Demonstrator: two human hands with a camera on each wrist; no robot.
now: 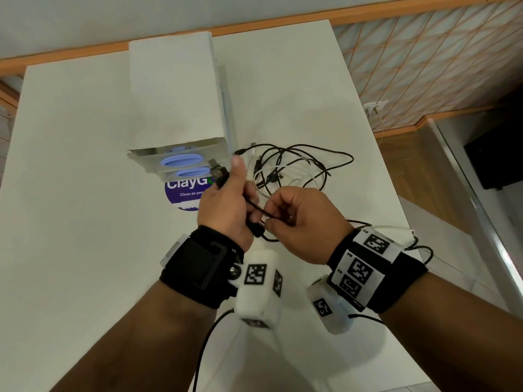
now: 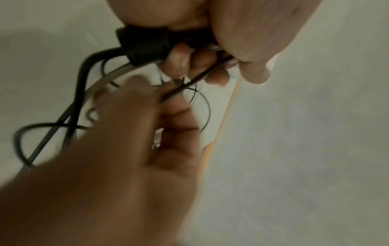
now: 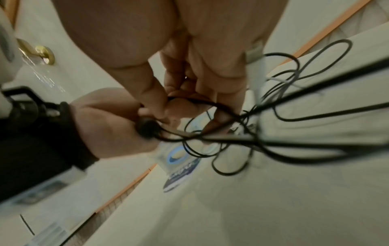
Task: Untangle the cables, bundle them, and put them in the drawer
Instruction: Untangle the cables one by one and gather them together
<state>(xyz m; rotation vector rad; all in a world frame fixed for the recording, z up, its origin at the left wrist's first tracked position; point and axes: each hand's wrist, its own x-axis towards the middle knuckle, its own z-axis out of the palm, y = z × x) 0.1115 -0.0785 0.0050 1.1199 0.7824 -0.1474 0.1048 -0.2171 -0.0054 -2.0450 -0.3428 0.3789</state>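
My left hand (image 1: 230, 203) grips a black cable in its fist, the USB plug (image 1: 218, 171) sticking up past the thumb and the ferrite bead (image 1: 256, 229) hanging below the palm. My right hand (image 1: 294, 219) pinches the same black cable (image 1: 261, 211) just right of the left hand. A tangle of black and white cables (image 1: 294, 165) lies on the white table (image 1: 85, 193) behind both hands. The small white drawer unit (image 1: 175, 103) with blue oval handles (image 1: 181, 162) stands at the centre left, its drawers slightly out. In the left wrist view the bead (image 2: 145, 45) sits under my curled fingers.
A round purple sticker (image 1: 184, 193) lies on the table in front of the drawer unit. The table's right edge (image 1: 379, 154) drops to a wooden floor. A white plug and cord (image 1: 375, 107) hang by the tiled wall at the right.
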